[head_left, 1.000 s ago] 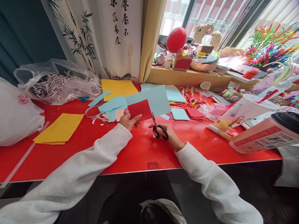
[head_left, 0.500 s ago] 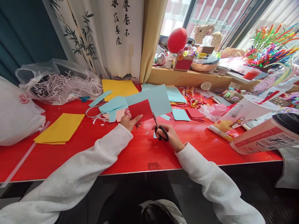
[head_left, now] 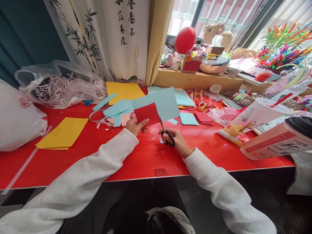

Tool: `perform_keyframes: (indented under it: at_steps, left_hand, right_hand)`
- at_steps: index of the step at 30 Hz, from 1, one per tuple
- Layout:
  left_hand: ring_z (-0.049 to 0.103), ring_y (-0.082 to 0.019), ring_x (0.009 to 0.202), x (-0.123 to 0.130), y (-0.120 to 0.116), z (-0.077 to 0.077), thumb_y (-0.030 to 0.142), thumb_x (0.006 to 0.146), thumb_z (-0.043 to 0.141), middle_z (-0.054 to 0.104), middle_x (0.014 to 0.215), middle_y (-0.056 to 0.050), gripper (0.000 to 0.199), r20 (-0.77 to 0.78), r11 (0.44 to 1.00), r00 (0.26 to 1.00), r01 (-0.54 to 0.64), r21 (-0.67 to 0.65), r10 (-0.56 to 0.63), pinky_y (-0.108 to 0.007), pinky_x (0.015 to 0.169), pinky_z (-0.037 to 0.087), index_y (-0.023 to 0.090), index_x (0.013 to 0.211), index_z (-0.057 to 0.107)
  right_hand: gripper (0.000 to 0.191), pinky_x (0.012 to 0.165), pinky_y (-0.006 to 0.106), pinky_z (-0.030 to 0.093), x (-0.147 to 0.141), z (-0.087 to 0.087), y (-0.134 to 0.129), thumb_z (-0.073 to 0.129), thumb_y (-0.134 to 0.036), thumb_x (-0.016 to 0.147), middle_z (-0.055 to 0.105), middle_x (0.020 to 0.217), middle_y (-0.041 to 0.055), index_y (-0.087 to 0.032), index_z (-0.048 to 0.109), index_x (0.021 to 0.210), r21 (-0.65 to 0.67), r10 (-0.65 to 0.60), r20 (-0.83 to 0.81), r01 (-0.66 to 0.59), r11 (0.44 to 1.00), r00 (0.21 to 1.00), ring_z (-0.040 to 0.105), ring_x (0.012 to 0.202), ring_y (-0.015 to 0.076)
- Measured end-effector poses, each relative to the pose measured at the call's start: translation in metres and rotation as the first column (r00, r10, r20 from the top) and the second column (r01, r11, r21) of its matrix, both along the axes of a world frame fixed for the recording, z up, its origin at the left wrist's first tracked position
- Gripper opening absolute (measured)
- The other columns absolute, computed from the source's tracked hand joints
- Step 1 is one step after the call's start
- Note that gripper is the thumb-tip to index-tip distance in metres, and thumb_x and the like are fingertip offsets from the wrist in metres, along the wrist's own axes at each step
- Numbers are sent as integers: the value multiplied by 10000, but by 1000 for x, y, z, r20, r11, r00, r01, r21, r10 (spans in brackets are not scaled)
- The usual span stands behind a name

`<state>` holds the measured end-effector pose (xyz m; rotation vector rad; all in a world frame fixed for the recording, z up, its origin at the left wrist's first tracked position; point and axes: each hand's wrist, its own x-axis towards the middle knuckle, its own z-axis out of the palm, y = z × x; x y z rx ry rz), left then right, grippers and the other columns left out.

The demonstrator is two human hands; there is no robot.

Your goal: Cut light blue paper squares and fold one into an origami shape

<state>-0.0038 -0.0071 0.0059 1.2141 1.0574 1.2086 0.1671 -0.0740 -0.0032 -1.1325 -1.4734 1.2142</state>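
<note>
My left hand (head_left: pixel 136 126) pinches a red paper rectangle (head_left: pixel 146 114) together with a larger light blue sheet (head_left: pixel 165 100) behind it, thumb on top of the red piece. Black-handled scissors (head_left: pixel 168 136) are in my right hand (head_left: pixel 179 142), with fingers through the loops. Their blades point up and away, at the right edge of the red paper and against the lower part of the blue sheet. Whether the blades are parted is hard to make out. Small blue scraps (head_left: pixel 162 139) lie on the red table (head_left: pixel 146 162) beneath the hands.
Yellow paper (head_left: pixel 63 133) lies at left beside a white plastic bag (head_left: pixel 19 117). Cut blue pieces (head_left: pixel 119 108) sit beyond my left hand. Blue cards (head_left: pixel 188 119) and red cards (head_left: pixel 203 118) are stacked at right, near a drink cup (head_left: pixel 275 139). A clear bag of beads (head_left: pixel 63 89) stands behind.
Both hands stay nearly in place, still holding the papers and scissors. The scissor handles have shifted very slightly to the left, and the whole view has moved a little.
</note>
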Motion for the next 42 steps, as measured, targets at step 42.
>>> perform_keyframes:
  at_steps: [42]
  left_hand:
    - [513, -107, 388, 2, -4, 0, 382, 552, 716, 467, 349, 22, 411, -79, 995, 994, 70, -73, -76, -249, 442, 438, 171, 459, 376]
  right_hand:
    - [311, 515, 228, 330, 0, 3, 1, 580, -442, 722, 446, 585, -20, -148, 551, 822, 10, -38, 16, 38, 999, 999, 398, 532, 84]
